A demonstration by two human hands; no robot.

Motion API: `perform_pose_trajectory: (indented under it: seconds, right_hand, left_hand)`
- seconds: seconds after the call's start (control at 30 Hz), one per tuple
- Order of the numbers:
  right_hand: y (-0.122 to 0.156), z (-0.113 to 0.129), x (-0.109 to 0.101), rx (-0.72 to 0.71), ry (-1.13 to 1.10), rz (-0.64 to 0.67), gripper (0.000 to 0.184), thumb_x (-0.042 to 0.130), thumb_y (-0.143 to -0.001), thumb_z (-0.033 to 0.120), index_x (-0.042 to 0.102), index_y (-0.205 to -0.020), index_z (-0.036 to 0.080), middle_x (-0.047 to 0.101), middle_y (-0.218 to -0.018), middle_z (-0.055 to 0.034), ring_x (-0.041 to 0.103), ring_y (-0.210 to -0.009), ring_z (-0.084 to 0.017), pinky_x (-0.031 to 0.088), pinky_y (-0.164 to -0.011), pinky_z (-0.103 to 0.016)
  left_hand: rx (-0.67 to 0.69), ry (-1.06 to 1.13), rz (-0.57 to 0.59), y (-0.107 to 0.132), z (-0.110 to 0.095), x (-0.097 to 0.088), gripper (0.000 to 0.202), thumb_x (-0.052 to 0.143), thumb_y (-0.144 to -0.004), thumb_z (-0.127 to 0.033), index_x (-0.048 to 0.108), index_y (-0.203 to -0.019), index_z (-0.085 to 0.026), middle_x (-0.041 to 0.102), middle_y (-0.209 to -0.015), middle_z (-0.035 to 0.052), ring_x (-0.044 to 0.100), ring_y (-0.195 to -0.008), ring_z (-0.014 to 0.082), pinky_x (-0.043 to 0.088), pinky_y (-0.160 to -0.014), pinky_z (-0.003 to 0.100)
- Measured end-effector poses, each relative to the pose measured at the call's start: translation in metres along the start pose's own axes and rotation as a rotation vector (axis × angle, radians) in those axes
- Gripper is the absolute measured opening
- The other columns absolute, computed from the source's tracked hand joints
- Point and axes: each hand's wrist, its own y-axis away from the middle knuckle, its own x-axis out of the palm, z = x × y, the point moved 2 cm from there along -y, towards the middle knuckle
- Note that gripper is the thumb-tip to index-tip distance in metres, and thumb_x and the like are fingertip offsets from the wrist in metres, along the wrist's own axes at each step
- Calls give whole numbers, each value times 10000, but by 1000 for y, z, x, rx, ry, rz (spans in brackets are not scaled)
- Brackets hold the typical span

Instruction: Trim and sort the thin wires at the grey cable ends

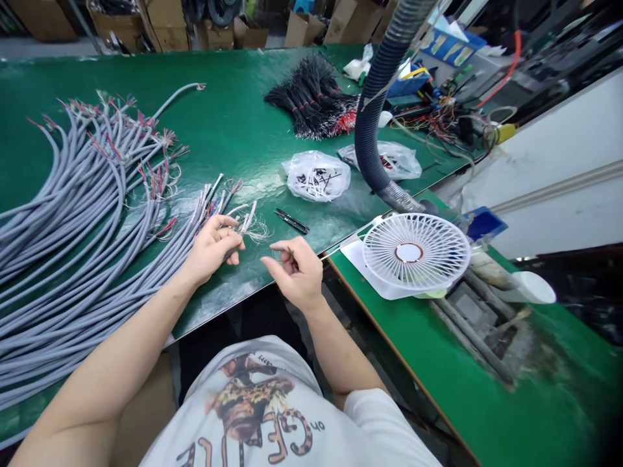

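Note:
My left hand (217,246) has its fingers curled in by the stripped ends of a bundle of grey cables (160,275). It appears closed on one cable, though the grip itself is mostly hidden. Frayed white strands (250,227) stick out just past its fingertips. To the right, my right hand (299,272) is raised over the bench edge, thumb and index finger a little apart, other fingers bent; nothing shows between them. Small black thread snips (292,221) lie on the green bench beyond both hands.
More grey cables (63,188) with bared coloured wires cover the left side. Behind are a bag of small parts (317,176), bundled black wires (314,97) and a ribbed hose (372,110). A white fan (413,253) stands at right near a grimy metal tray (477,324).

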Motion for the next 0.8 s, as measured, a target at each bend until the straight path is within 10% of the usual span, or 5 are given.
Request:
perform_pose_trajectory:
  seconds: [0.3,0.57,0.8]
  right_hand:
    - [-17,-8,12,-18,234,127,103,594,-827,251,633,-874,168,536,-915,-56,540,-698,-115,454,-600,-230]
    - [-26,-27,-4,50,245,4,111,533,-805,161,626,-865,169,552,-905,-36,377,-494,-60,435,-557,-243]
    - [-32,-5,-20,-212,367,531,446,651,-807,348,556,-1213,192,531,-1153,-109,579,-833,-167,482,-627,-260]
  left_hand:
    - [-7,-136,45,5,3,4,367,672,-715,-266,407,-959,-198,622,-626,-68,575,-431,89,411,-424,170]
    - [-58,-225,90,6,2,4,380,653,-750,-290,406,-1022,-194,637,-637,-53,561,-424,90,383,-397,162]
    - [-71,-342,186,10,5,7,602,656,-763,-304,377,-1281,-179,667,-653,-28,535,-411,95,410,-412,183]
